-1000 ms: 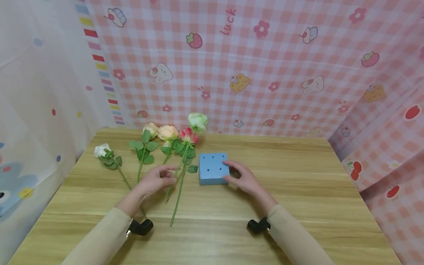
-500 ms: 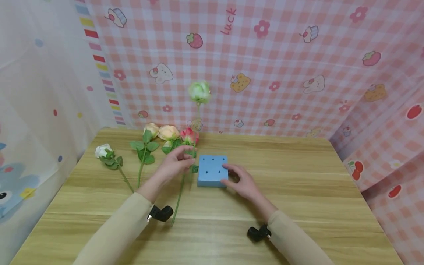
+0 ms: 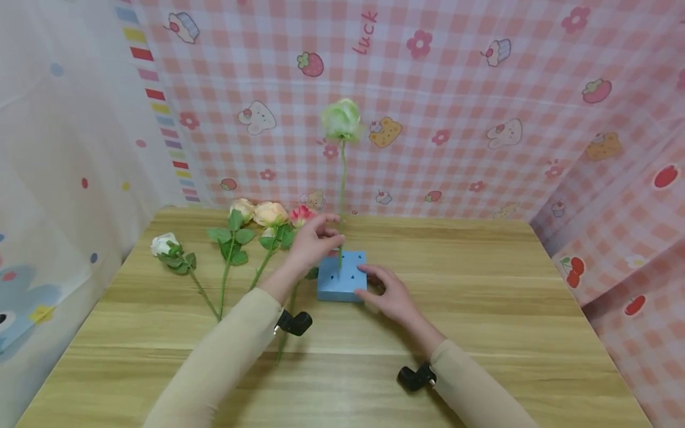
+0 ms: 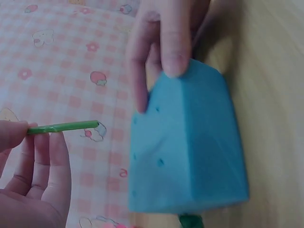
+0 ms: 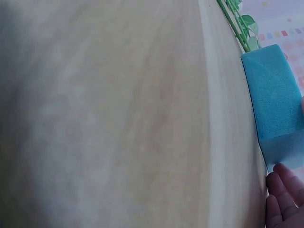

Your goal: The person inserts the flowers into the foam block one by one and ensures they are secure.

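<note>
My left hand point(image 3: 314, 245) pinches the green stem of a pale green artificial rose point(image 3: 342, 120) between thumb and fingers. The flower stands upright above a blue foam block point(image 3: 333, 289) with several small holes in its top. In the left wrist view the cut lower end of the stem point(image 4: 76, 126) sticks out past the fingertips, apart from the block. With thumb and fingers at its right side, my right hand point(image 3: 393, 292) holds the block on the table. The right wrist view shows the block's side, with only part of that hand in frame.
Left of the block lie a white rose point(image 3: 166, 244), peach roses point(image 3: 270, 214) and a pink-red flower point(image 3: 302, 215), stems toward me. My left forearm hides some stems. The wooden table point(image 3: 471, 267) meets a checked cloth point(image 3: 449, 95) at the back.
My left hand has lifted the pale green rose off the table, tipped it upright and carried it right, over the block. The right hand stays at the block, which has shifted slightly.
</note>
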A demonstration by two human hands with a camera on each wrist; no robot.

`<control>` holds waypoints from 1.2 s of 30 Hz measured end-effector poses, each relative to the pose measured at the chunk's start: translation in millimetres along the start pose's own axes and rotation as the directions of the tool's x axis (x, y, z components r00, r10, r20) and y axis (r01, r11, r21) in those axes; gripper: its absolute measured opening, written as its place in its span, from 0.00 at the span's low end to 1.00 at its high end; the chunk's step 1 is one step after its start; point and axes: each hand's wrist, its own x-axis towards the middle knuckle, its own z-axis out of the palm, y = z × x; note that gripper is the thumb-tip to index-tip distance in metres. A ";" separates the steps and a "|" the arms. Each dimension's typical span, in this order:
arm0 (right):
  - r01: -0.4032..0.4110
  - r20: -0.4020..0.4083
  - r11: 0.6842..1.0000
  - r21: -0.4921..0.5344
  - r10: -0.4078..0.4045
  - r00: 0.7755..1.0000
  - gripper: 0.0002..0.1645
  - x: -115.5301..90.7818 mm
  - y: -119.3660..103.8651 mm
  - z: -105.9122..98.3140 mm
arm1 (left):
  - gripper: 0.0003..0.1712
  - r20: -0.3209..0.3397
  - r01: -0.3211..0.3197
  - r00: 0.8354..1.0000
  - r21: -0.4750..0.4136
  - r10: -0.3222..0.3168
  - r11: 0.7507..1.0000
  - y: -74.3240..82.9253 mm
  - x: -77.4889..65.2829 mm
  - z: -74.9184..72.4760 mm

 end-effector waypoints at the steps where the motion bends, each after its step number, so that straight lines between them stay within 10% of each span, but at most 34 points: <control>1: 0.002 0.001 1.000 0.002 -0.002 1.000 0.32 0.3 0.4 0.3 | 0.22 -0.005 -0.013 1.000 0.014 0.013 1.000 1.7 1.6 2.3; 16: 0.047 -0.024 0.999 0.026 -0.046 0.999 0.32 1.3 2.9 3.2 | 0.19 -0.081 -0.160 0.983 0.095 0.167 0.983 7.8 24.5 22.7; 36: 0.073 -0.017 0.996 0.046 -0.072 0.997 0.32 0.4 3.0 2.3 | 0.15 -0.074 -0.257 0.957 0.242 0.281 0.936 -23.4 29.4 38.4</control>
